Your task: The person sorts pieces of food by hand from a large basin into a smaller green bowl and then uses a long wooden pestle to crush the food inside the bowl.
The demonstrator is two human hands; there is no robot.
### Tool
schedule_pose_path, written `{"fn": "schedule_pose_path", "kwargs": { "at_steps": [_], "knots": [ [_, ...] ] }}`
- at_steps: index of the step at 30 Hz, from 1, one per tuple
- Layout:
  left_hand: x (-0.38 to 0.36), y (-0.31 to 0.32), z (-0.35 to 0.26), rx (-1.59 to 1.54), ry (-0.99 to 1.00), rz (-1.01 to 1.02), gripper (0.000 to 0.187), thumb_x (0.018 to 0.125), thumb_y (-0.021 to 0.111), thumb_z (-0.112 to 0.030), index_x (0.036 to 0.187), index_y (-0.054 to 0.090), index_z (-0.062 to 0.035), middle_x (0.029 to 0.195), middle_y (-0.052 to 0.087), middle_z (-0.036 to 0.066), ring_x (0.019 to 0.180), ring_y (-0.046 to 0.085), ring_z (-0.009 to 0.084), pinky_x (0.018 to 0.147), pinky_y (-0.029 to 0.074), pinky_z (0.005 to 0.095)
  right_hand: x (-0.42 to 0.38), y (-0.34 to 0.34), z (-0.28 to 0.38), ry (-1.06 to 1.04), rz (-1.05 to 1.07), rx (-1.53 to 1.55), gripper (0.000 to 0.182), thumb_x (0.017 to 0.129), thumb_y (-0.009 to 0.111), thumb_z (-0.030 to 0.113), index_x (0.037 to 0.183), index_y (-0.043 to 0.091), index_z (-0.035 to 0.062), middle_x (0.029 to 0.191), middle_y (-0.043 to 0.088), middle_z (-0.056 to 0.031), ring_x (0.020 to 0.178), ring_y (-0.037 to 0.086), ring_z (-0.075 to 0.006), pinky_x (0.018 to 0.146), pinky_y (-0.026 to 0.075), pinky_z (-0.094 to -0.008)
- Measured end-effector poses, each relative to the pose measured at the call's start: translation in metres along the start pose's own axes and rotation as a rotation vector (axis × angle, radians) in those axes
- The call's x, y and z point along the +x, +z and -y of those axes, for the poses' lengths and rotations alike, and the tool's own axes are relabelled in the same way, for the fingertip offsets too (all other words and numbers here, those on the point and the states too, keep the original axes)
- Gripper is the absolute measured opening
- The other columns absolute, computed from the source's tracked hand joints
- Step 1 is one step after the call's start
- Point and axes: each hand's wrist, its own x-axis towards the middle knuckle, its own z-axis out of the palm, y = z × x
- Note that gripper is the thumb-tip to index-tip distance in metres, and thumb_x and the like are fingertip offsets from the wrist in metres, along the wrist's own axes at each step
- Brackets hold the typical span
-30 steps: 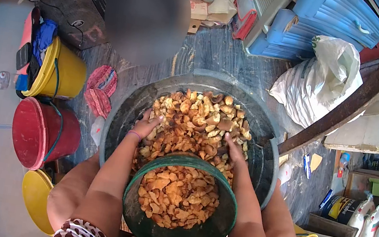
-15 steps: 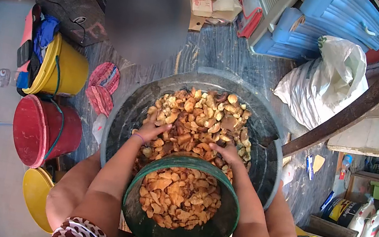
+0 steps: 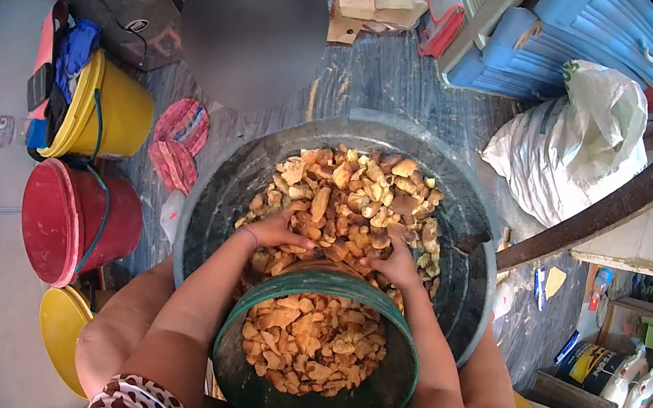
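Observation:
A heap of dried brown-orange chunks (image 3: 355, 187), of a kind I cannot make out, fills the middle of a wide dark basin (image 3: 219, 178). My left hand (image 3: 278, 229) rests on the heap's left side, fingers apart and slightly curved, thumb stretched to the right. On the right side, my right hand (image 3: 398, 261) lies against the chunks with thumb and fingers apart; some fingertips are buried. Chunks lie between both hands. A green bucket (image 3: 232, 360), tipped with its mouth toward me, sits between my forearms and holds smaller orange chunks (image 3: 313, 343).
To the left stand a red bucket (image 3: 50, 224) and a yellow bucket (image 3: 114, 115), near pink cloth slippers (image 3: 179, 145). A white sack (image 3: 556, 155) leans at upper right beside a dark curved beam (image 3: 607, 210). Blue plastic drawers (image 3: 538, 54) stand behind.
My left hand has moved right and slightly down, closer to the right hand. The right hand has shifted little. Chunks between them have been pushed about.

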Motion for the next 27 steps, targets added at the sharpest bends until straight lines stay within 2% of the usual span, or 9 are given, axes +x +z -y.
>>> {"fn": "schedule_pose_path", "kwargs": {
  "at_steps": [2, 3, 6, 7, 11, 17, 24, 26, 27],
  "knots": [
    [0.006, -0.001, 0.009, 0.042, 0.035, -0.02, 0.118, 0.057, 0.078, -0.049, 0.139, 0.008, -0.0007, 0.138, 0.026, 0.023, 0.128, 0.027, 0.0312, 0.106, 0.022, 0.0349, -0.001, 0.002, -0.002, -0.19, -0.037, -0.044, 0.091, 0.06, 0.081, 0.028, 0.13, 0.032, -0.0039, 0.127, 0.045, -0.0199, 0.121, 0.039, -0.0281, 0.099, 0.031, -0.0347],
    [0.003, 0.001, 0.005, 0.081, 0.07, -0.035, 0.115, 0.059, 0.077, -0.047, 0.138, 0.008, -0.0011, 0.138, 0.026, 0.023, 0.128, 0.028, 0.0316, 0.106, 0.022, 0.0349, 0.001, 0.004, 0.001, -0.221, -0.019, -0.136, 0.103, 0.058, 0.082, 0.038, 0.133, 0.026, -0.0042, 0.132, 0.038, -0.021, 0.123, 0.037, -0.0289, 0.099, 0.032, -0.0357],
    [-0.005, 0.009, -0.014, 0.028, 0.035, -0.042, 0.119, 0.054, 0.08, -0.047, 0.139, 0.009, -0.0023, 0.138, 0.027, 0.023, 0.129, 0.027, 0.0311, 0.107, 0.021, 0.0359, 0.002, 0.001, 0.013, -0.241, 0.006, -0.142, 0.105, 0.057, 0.082, 0.037, 0.134, 0.024, -0.004, 0.133, 0.036, -0.0214, 0.124, 0.036, -0.0288, 0.1, 0.032, -0.036],
    [-0.005, 0.01, -0.014, 0.038, 0.042, -0.035, 0.121, 0.054, 0.08, -0.046, 0.139, 0.005, -0.0018, 0.138, 0.025, 0.024, 0.129, 0.026, 0.0319, 0.107, 0.021, 0.0365, 0.006, 0.006, 0.008, -0.125, 0.013, -0.107, 0.104, 0.058, 0.082, 0.036, 0.135, 0.023, -0.0025, 0.135, 0.034, -0.0208, 0.125, 0.034, -0.0292, 0.101, 0.03, -0.0356],
    [0.002, 0.018, -0.005, -0.025, 0.05, -0.037, 0.122, 0.055, 0.08, -0.045, 0.139, 0.002, -0.0012, 0.138, 0.024, 0.025, 0.129, 0.025, 0.0329, 0.107, 0.021, 0.0368, 0.004, 0.004, 0.024, -0.061, 0.047, -0.08, 0.099, 0.06, 0.081, 0.028, 0.135, 0.023, -0.001, 0.137, 0.03, -0.021, 0.125, 0.034, -0.0307, 0.101, 0.03, -0.0348],
    [0.003, 0.02, 0.001, -0.084, 0.089, -0.042, 0.122, 0.056, 0.079, -0.047, 0.137, 0.002, 0.0013, 0.136, 0.026, 0.025, 0.129, 0.025, 0.0323, 0.107, 0.02, 0.0361, 0.004, 0.009, 0.029, -0.326, 0.0, -0.072, 0.086, 0.06, 0.075, 0.004, 0.134, 0.035, 0.0213, 0.132, 0.038, -0.0155, 0.119, 0.041, -0.0295, 0.095, 0.039, -0.0347],
    [-0.007, 0.021, -0.038, -0.011, 0.134, -0.075, 0.115, 0.058, 0.078, -0.043, 0.136, 0.007, 0.0026, 0.134, 0.031, 0.024, 0.128, 0.028, 0.0307, 0.106, 0.022, 0.0346, -0.006, -0.003, 0.053, -0.352, 0.011, -0.129, 0.081, 0.057, 0.076, 0.002, 0.129, 0.042, 0.0186, 0.125, 0.044, -0.0135, 0.114, 0.045, -0.0293, 0.095, 0.039, -0.0354],
    [-0.006, 0.02, -0.057, 0.039, 0.236, 0.01, 0.105, 0.061, 0.078, -0.039, 0.134, 0.015, 0.0036, 0.135, 0.028, 0.023, 0.126, 0.03, 0.0297, 0.104, 0.024, 0.033, -0.014, -0.005, 0.067, -0.479, -0.025, -0.125, 0.071, 0.065, 0.074, 0.006, 0.128, 0.043, 0.0151, 0.126, 0.044, -0.0133, 0.114, 0.046, -0.0283, 0.096, 0.038, -0.0366],
    [-0.021, 0.015, -0.083, 0.061, 0.137, 0.067, 0.097, 0.063, 0.077, -0.037, 0.132, 0.022, 0.0034, 0.131, 0.034, 0.021, 0.122, 0.035, 0.0278, 0.102, 0.028, 0.0318, -0.018, -0.007, 0.075, -0.456, -0.055, -0.086, 0.066, 0.065, 0.074, 0.007, 0.124, 0.046, 0.013, 0.121, 0.048, -0.0126, 0.112, 0.048, -0.0273, 0.095, 0.038, -0.0361]
  ]
}}
